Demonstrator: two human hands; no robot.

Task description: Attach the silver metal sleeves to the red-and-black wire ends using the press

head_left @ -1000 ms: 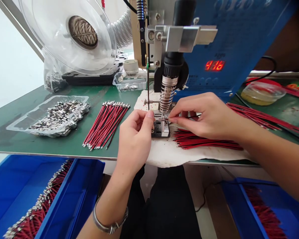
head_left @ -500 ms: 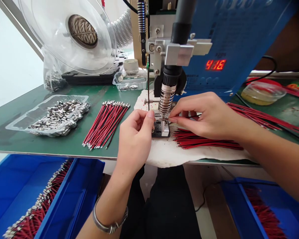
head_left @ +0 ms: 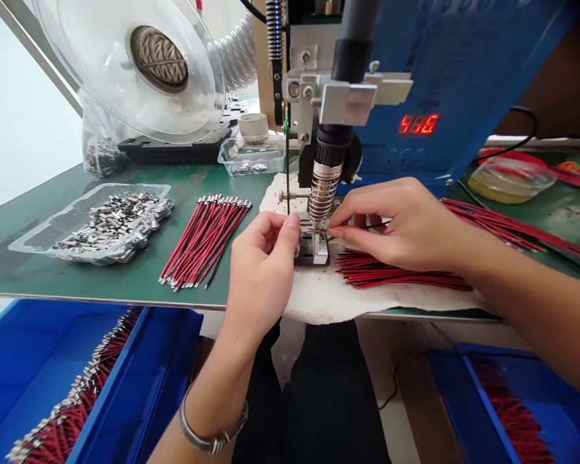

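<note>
Under the soldering iron (head_left: 323,190) of a blue machine (head_left: 444,84), both my hands meet at a small metal fixture (head_left: 319,248). My right hand (head_left: 396,222) pinches a thin dark wire (head_left: 374,225) whose end reaches the fixture below the iron's tip. At the fixture's left side, my left hand (head_left: 265,264) has thumb and forefinger closed together; whatever lies between them is hidden. Below my right hand a bundle of red and black wires (head_left: 396,270) rests on a pale cloth (head_left: 319,303). Left of my left hand lie wires with metal ends (head_left: 205,241).
A clear tray (head_left: 38,241) of small metal parts sits on the green table at left, near a large clear spool (head_left: 96,64). Blue bins (head_left: 169,361) holding wires stand below the table edge on both sides. More red wires (head_left: 507,225) and a round plastic tub (head_left: 510,180) are at right.
Both hands keep almost the same place at the fixture. The view has shifted very slightly; nothing is visibly taken up or let go.
</note>
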